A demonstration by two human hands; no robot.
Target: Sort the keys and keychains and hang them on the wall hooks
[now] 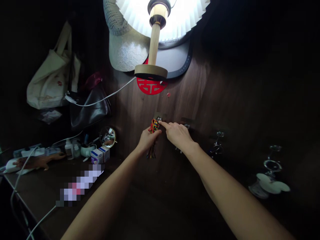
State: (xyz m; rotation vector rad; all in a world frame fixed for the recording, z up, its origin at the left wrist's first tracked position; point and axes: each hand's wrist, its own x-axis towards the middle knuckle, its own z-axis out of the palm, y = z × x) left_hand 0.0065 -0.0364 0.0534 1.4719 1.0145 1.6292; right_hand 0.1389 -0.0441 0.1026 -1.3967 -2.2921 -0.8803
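The left hand [145, 140] grasps a multicoloured braided-cord bundle [154, 126], not yet released, at a small silvery metal hook [159, 118] above the grip; attachment is unclear. The right hand [179, 134] points alongside, its hold hidden.

We lose the top of the lamp [154, 46] past the upper edge, and its base [150, 72] hides part of the red sign [151, 88]. The lettering [185, 64] on the gray cap [175, 59] is too small for us to read. The left hand [147, 139] covers the middle of the colorful cord [155, 124] — and whether the right hand [180, 135] touches the small metal hook [159, 118], we cannot tell. Pixel blocks mask a long thing [82, 183] on the desk [37, 190]. We see both forearms [117, 180] cut off by the bottom edge.
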